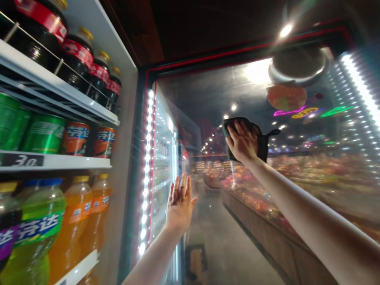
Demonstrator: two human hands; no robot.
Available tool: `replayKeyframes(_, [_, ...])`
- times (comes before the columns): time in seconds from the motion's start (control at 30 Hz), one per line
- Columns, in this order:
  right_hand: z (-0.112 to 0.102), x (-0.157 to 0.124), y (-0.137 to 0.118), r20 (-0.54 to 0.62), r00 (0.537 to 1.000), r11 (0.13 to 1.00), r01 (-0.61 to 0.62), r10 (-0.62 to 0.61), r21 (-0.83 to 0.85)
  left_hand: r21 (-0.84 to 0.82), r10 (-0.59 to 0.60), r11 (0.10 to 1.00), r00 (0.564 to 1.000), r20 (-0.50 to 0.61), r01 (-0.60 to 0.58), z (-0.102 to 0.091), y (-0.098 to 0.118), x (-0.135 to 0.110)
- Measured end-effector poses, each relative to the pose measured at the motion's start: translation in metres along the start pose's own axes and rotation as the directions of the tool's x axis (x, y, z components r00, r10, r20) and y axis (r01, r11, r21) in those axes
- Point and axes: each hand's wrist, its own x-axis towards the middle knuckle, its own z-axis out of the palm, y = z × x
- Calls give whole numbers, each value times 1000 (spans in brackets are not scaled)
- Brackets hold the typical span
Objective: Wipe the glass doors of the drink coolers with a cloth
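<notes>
One blk cloth [263, 147] under R hand [243, 141], against door glass [204, 107].

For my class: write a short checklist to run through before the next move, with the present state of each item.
1. Cloth under the right hand: ok, fingers spread over it.
2. Left hand apart from the cloth: ok.
3. Bottles upright on their shelves: ok.
4. Cans upright: ok.
5. Glass free of marks: cannot tell, blur and reflections interfere.

Cola bottles [77, 53], green cans [44, 132], orange soda bottles [77, 209], price label [23, 160]
</notes>
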Motion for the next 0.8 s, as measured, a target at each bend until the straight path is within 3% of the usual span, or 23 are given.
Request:
replayKeyframes(0.1, [19,-20,-58,102,971,975,213,-218,56,1,8,1000,1000,6,-8,6,-5,-11])
replayKeyframes(0.17, [22,-53,-77,187,893,912,397,-411,107,-22,14,1000,1000,21,-14,9,-8,-18])
replayKeyframes(0.23, [16,-86,-73,231,795,828,536,-560,163,-37,13,999,999,42,-12,10,-12,-25])
replayKeyframes(0.3, [3,-103,-52,246,737,777,603,-630,182,-37,25,999,997,69,-23,11,-18,-33])
replayKeyframes(0.33, [-3,-104,-39,245,745,783,600,-621,164,-32,37,999,996,80,-34,11,-21,-37])
replayKeyframes(0.37, [-8,-99,-27,234,784,817,563,-575,123,-25,45,999,995,88,-43,10,-24,-41])
replayKeyframes(0.47, [-10,-60,-18,136,958,965,260,-254,-30,-5,36,999,994,102,-36,10,-30,-52])
replayKeyframes(0.53, [1,-31,-39,69,997,997,33,-29,-67,-4,17,1000,994,105,-17,9,-31,-56])
replayKeyframes(0.6, [16,-16,-78,73,996,998,-44,48,-47,-19,3,1000,995,102,-1,7,-30,-60])
replayKeyframes(0.63, [24,-16,-100,103,995,1000,-10,12,-22,-26,-8,1000,995,98,10,6,-30,-62])
replayKeyframes(0.7, [36,-33,-139,194,965,984,168,-176,56,-33,-42,998,994,96,46,3,-29,-67])
replayKeyframes(0.8, [43,-85,-169,275,817,861,465,-507,205,-12,-114,993,986,118,116,-2,-35,-79])
